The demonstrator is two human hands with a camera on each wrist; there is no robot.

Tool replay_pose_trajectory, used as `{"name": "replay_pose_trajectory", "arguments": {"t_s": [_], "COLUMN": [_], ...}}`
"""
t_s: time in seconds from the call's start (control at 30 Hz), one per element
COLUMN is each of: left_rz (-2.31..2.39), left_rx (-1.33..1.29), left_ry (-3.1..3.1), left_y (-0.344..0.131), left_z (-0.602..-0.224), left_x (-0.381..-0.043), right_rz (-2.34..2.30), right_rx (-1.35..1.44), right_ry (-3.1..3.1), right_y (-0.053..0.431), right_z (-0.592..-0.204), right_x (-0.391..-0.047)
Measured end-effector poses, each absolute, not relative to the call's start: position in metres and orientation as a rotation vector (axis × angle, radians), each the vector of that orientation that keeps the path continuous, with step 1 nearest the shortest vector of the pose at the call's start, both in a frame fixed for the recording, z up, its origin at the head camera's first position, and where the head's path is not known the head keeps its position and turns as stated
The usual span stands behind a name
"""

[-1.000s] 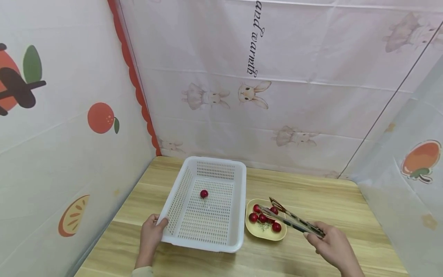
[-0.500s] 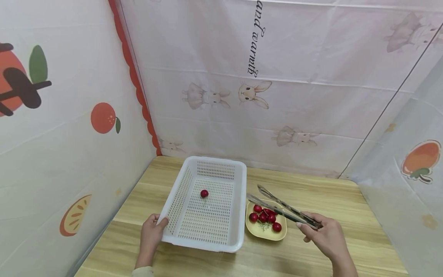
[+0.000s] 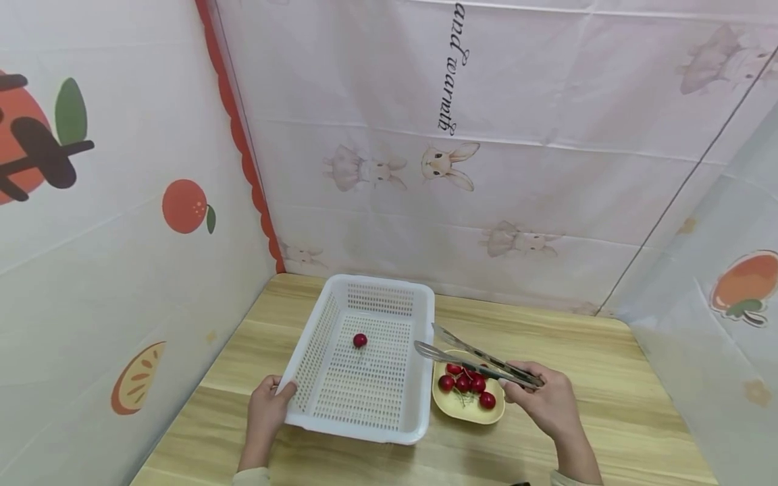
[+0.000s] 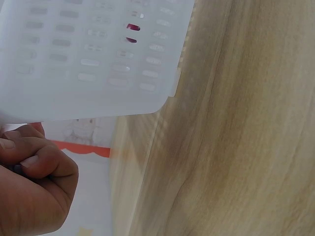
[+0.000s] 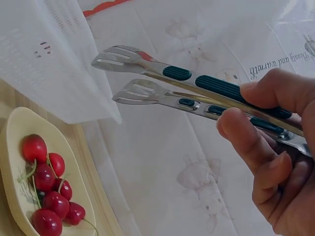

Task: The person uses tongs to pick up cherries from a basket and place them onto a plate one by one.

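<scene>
My left hand (image 3: 265, 415) grips the near left corner of a white perforated plastic basket (image 3: 365, 401), thumb over the rim. One dark red cherry (image 3: 360, 340) lies on the basket's floor. In my right hand (image 3: 550, 398) I hold metal food tongs with green grips (image 5: 224, 88), pinched between thumb and fingers. Their slotted tips are parted, with nothing between them. In the head view the tips overlap the basket's right rim, and the tongs pass above a small yellow dish (image 3: 464, 413). Several cherries (image 5: 55, 202) with stems lie in that dish, close against the basket's right side.
Basket and dish stand on a wood-grain table (image 3: 608, 378). Printed cloth walls (image 3: 377, 223) enclose it at the back, left and right. At the bottom edge of the head view a small dark object (image 3: 520, 484) just shows.
My right hand has carried the tongs up and left, from over the cherries in the dish to the basket's right rim. My left hand keeps its hold on the basket.
</scene>
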State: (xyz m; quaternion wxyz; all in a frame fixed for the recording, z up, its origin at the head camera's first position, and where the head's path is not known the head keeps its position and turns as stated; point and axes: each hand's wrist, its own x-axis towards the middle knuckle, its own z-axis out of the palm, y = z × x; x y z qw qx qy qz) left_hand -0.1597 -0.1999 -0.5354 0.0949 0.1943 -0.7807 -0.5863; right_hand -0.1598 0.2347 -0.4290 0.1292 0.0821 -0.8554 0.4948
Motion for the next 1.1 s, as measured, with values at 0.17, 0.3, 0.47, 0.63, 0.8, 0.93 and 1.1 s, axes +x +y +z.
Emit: {"name": "replay_pose_trajectory", "arguments": {"t_s": [0.17,0.3,0.47,0.63,0.8,0.93,1.1], "left_rz": [-1.751,-1.76,-1.75,-1.726,-1.713,-1.725,-1.744], "left_rx": [0.553,0.561,0.559,0.557,0.561,0.578,0.586], "left_ry": [-2.289,-2.281,-2.289,-2.297,-2.299,-2.298,-2.282], "left_y": [-0.2,-0.2,-0.199,-0.2,-0.2,-0.2,-0.2], "left_z": [-0.537,-0.537,-0.537,-0.536,-0.536,-0.538,-0.539], "left_x": [-0.16,-0.16,-0.16,-0.16,-0.159,-0.16,-0.16], "right_rz": [1.504,1.531,1.553,1.535,1.52,1.528,1.539], "right_rx": [0.218,0.237,0.261,0.307,0.27,0.235,0.259], "right_ry": [-2.483,-2.499,-2.484,-2.457,-2.508,-2.536,-2.535], "right_y": [0.225,0.217,0.21,0.199,0.183,0.171,0.158], "right_z": [-0.428,-0.426,-0.429,-0.433,-0.434,-0.436,-0.441], "right_x": [-0.166,-0.17,-0.175,-0.184,-0.193,-0.199,-0.208]}}
